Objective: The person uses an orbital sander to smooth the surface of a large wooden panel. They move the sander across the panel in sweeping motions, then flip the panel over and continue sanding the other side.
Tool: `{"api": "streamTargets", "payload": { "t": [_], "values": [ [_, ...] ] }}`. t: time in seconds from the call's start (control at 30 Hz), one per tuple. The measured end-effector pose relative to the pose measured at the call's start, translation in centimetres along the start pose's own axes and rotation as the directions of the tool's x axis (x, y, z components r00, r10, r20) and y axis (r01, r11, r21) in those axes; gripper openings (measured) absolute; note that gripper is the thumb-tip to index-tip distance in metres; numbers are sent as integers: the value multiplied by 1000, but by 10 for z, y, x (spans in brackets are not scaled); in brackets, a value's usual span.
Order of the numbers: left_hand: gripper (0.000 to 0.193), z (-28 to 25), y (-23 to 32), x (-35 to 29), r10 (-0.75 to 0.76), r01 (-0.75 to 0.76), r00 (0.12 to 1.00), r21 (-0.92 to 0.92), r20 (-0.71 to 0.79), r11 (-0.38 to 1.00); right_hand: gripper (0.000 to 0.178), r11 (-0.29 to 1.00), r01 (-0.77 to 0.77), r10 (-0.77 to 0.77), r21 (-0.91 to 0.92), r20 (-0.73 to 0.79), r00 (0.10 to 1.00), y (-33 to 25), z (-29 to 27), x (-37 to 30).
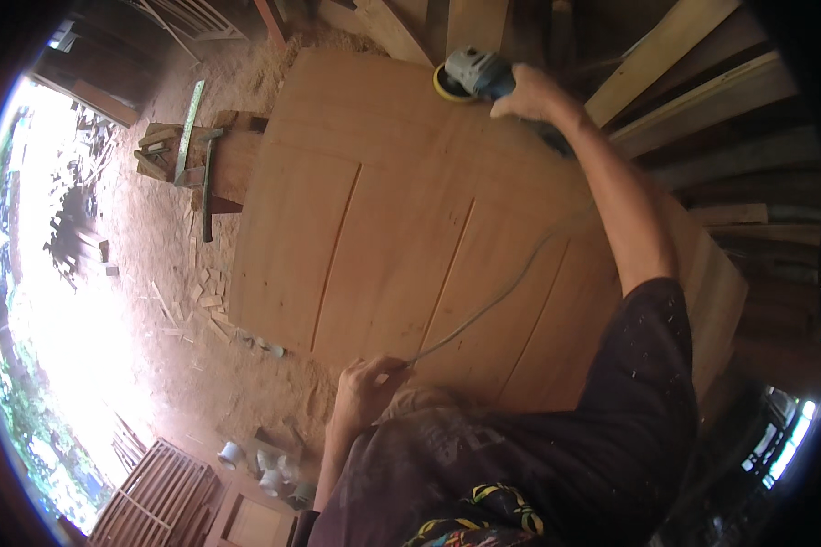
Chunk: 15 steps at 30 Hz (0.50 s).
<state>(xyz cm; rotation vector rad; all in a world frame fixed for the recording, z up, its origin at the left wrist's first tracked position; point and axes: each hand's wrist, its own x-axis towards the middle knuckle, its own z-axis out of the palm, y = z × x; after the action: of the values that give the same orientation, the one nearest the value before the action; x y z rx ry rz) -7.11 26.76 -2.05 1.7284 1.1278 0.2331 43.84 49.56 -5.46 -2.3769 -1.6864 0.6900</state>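
Note:
A broad wooden panel with several long grooves lies in front of me. At its far edge my right hand is wrapped round an angle grinder with a grey head and a dark body. The grinder's yellow-rimmed disc rests at or just over the panel's surface; which of the two I cannot tell. Close to my body, my left hand pinches the grey power cord, which runs slackly across the panel toward my right arm.
Left of the panel, a hammer and a green ruler lie on a wooden block. Planks lean at the far right. Wood scraps litter the dusty floor. Slatted wooden frames stand at the lower left.

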Motion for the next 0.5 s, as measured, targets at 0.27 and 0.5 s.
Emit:
{"api": "streamTargets", "payload": {
  "t": [0.27, 0.5],
  "values": [
    [17, -9, -3, -2, -59, 57, 997, 46, 46, 997, 54, 963, 267, -269, 40, 233, 935, -105, 83, -90],
    [17, -9, -11, -4, -113, 113, 993, 9, 37, 994, 57, 987, 159, -152, -28, 159, 975, -63, 44, -21]
  ]
}}
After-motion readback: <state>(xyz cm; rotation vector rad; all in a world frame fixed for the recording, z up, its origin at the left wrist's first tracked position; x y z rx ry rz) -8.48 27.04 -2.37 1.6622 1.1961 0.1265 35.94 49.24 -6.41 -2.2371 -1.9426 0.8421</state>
